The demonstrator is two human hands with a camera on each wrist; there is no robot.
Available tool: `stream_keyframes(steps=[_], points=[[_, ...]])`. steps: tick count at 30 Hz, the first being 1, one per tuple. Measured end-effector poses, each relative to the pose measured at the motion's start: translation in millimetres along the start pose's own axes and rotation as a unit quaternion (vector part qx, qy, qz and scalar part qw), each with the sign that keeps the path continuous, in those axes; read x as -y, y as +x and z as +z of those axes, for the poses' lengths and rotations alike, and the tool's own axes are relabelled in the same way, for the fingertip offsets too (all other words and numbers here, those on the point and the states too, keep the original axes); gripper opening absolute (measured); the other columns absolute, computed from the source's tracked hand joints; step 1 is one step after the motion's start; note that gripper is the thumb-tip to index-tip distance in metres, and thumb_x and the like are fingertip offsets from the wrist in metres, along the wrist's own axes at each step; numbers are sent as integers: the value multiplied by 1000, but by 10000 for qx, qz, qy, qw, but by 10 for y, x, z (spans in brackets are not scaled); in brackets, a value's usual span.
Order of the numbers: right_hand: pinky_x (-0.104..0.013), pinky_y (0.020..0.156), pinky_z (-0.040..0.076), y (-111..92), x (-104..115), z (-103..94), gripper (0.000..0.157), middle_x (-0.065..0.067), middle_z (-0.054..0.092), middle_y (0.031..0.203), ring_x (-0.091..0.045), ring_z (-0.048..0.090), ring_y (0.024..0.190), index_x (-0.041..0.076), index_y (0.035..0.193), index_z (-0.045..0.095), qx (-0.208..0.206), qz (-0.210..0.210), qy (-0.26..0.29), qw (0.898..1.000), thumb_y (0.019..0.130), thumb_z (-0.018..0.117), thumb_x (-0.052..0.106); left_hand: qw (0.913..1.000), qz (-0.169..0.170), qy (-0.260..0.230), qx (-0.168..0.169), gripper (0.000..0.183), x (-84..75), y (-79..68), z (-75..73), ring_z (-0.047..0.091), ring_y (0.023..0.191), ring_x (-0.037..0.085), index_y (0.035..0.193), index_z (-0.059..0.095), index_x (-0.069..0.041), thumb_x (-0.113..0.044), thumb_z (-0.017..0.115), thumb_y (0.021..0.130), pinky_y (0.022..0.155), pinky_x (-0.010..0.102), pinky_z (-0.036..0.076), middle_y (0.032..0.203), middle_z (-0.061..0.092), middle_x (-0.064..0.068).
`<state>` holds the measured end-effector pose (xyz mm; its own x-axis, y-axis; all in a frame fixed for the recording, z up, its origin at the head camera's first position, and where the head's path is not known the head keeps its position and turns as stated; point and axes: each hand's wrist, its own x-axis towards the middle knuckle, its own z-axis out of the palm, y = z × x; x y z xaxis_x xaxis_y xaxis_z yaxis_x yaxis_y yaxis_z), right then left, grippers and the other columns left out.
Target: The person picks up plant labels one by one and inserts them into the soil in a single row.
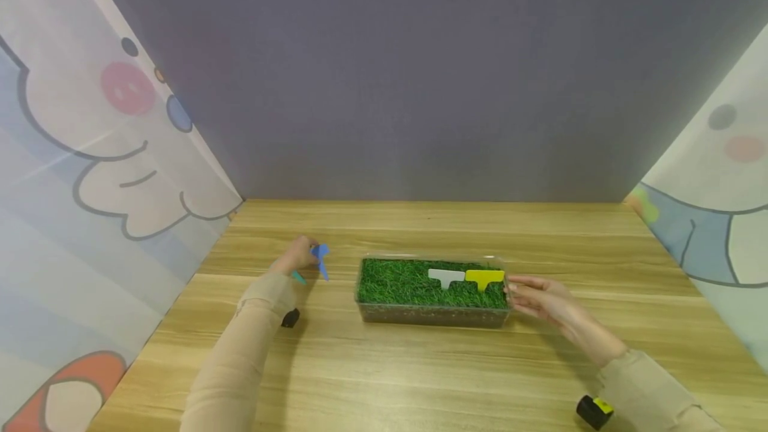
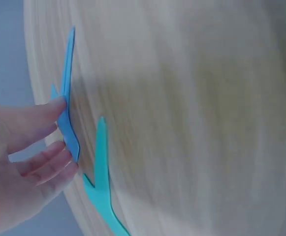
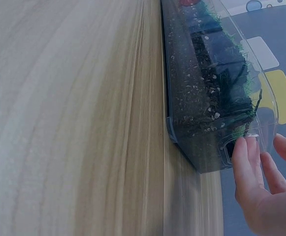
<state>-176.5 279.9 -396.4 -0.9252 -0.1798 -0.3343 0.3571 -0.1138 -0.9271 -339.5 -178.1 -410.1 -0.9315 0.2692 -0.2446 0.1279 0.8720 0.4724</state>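
Observation:
My left hand [image 1: 294, 256] pinches a blue T-shaped plant label [image 1: 322, 259] above the left of the wooden table. Its thumb and fingertips grip the blue piece in the left wrist view, close to a teal label [image 2: 102, 182] lying on the tabletop. A clear planter box [image 1: 435, 316] of soil and green artificial grass [image 1: 393, 279] stands at the middle. In the grass, a white label [image 1: 447, 276] and a yellow label [image 1: 483, 277] stand side by side near the right end. My right hand [image 1: 549, 302] touches that end with extended fingers.
On the wooden table [image 1: 420, 379], a small black object [image 1: 291, 318] lies beside the left forearm. Another black object with a yellow patch [image 1: 594, 412] is near the right sleeve. A grey wall [image 1: 384, 85] rises at the back, with cartoon-printed panels at both sides.

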Motion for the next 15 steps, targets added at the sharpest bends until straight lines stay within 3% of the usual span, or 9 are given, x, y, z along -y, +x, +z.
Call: stream_keyframes(steps=[15], points=[[-28, 83, 47, 8, 2, -10, 48, -2, 63, 102, -13, 61, 87, -6, 125, 41, 95, -10, -57, 9999, 83, 59, 10, 9992, -202, -184, 302, 45, 65, 43, -38, 45, 108, 42, 117, 44, 13, -3, 62, 79, 90, 47, 40, 118, 46, 31]])
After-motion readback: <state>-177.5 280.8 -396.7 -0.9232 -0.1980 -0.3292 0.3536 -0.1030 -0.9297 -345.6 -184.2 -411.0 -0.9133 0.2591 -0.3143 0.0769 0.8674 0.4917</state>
